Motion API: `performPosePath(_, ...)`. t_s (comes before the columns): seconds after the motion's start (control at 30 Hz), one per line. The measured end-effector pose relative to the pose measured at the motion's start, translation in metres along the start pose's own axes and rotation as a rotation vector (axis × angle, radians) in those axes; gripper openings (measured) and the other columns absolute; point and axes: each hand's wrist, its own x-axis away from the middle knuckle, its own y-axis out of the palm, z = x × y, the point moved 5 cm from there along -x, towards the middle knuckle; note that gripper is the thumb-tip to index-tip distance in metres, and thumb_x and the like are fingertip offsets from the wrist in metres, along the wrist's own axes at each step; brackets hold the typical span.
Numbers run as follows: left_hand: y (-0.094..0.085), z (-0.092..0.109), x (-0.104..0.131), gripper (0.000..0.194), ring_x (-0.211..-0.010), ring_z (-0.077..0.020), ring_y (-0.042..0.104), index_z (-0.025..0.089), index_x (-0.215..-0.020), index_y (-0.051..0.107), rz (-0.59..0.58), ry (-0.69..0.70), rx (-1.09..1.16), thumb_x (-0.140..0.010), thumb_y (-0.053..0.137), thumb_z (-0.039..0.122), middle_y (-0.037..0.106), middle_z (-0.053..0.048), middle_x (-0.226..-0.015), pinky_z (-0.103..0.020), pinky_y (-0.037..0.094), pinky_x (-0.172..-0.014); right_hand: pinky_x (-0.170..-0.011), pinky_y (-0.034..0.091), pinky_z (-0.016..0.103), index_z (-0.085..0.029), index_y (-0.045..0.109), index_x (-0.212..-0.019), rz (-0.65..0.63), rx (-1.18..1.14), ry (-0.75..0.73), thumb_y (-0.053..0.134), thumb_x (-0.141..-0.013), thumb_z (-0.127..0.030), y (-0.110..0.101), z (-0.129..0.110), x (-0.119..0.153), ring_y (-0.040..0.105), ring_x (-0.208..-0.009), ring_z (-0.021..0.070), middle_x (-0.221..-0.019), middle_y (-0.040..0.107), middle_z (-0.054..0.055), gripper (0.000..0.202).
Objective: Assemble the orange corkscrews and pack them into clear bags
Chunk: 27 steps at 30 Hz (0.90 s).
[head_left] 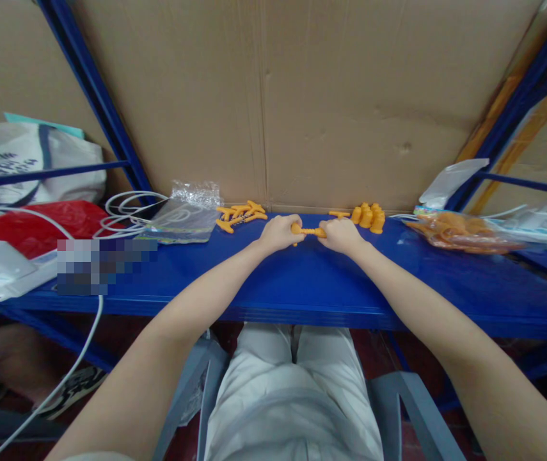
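Observation:
Between my two hands, a small orange threaded part (pixel 309 232) lies level just above the blue table. My left hand (pixel 280 234) is closed round its left end, where a rounded orange piece shows at the fingertips. The right end, a thicker orange piece, is gripped by my right hand (pixel 343 235). To the left of my hands is a pile of orange T-shaped pieces (pixel 242 215). Several orange cup-like pieces (pixel 369 216) stand in a group just beyond my right hand, with one thin orange piece (pixel 339 214) beside them.
The blue table (pixel 311 288) ends near my lap. At the left are a clear plastic bag (pixel 184 218), white cables (pixel 129 214), a red bag (pixel 76 216) and a white device (pixel 9 269). An orange-filled bag (pixel 465 232) lies right. Another person's leg (pixel 9 358) shows lower left.

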Motion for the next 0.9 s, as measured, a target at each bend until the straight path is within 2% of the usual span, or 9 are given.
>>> performPosePath(0.2, 0.004, -0.007, -0.002, 0.018, -0.063, -0.0147, 0.058, 0.020, -0.084, 0.068, 0.007, 0.019, 0.054, -0.069, 0.069, 0.030, 0.067, 0.002, -0.067, -0.023, 0.034, -0.057, -0.076, 0.047, 0.032, -0.009, 0.069, -0.111, -0.033, 0.001, -0.002, 0.044, -0.093, -0.025, -0.002, -0.006, 0.002, 0.070, -0.100, 0.0310, -0.103, 0.074, 0.022, 0.035)
performPosePath(0.4, 0.007, -0.004, -0.003, 0.018, -0.057, -0.0140, 0.056, 0.019, -0.085, 0.070, -0.065, 0.037, 0.061, -0.071, 0.071, 0.030, 0.064, 0.002, -0.061, -0.024, 0.032, -0.054, -0.079, 0.049, 0.033, -0.009, 0.072, -0.110, -0.073, -0.015, -0.017, 0.047, -0.093, -0.027, 0.006, -0.004, 0.001, 0.070, -0.101, 0.0318, -0.102, 0.074, 0.022, 0.035)
performPosePath(0.67, 0.002, 0.003, 0.000, 0.019, -0.066, -0.0185, 0.063, 0.021, -0.090, 0.070, -0.053, 0.051, -0.049, -0.074, 0.070, 0.032, 0.069, -0.001, -0.069, -0.025, 0.036, -0.058, -0.080, 0.049, 0.032, -0.008, 0.074, -0.107, -0.113, -0.055, -0.032, 0.050, -0.090, -0.024, 0.008, -0.004, -0.002, 0.071, -0.098, 0.0303, -0.098, 0.075, 0.021, 0.034)
performPosePath(0.9, -0.003, 0.004, 0.000, 0.022, -0.075, -0.0210, 0.067, 0.021, -0.096, 0.070, -0.053, 0.042, -0.107, -0.077, 0.068, 0.032, 0.072, -0.002, -0.077, -0.026, 0.041, -0.063, -0.078, 0.048, 0.031, -0.012, 0.072, -0.106, -0.060, -0.101, 0.031, 0.050, -0.091, -0.028, 0.011, 0.000, -0.003, 0.071, -0.097, 0.0285, -0.099, 0.075, 0.018, 0.031)
